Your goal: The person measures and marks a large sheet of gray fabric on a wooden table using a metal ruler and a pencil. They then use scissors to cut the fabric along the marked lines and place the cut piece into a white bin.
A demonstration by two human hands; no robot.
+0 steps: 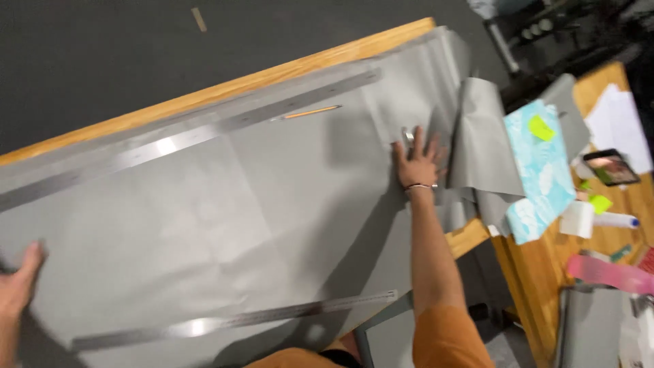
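Both palms flat on grey sheet (259,204), left hand (19,283) spread, right hand (417,160) spread, two steel rulers (231,320)

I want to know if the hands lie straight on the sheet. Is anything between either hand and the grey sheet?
Nothing visible: the right hand lies flat on the grey sheet, beside a small metal object. The left hand touches its edge.

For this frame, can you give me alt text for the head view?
A person's right hand presses flat on a large grey sheet covering a wooden table, left hand at its near edge. Two long metal rulers and a pencil lie on the sheet.
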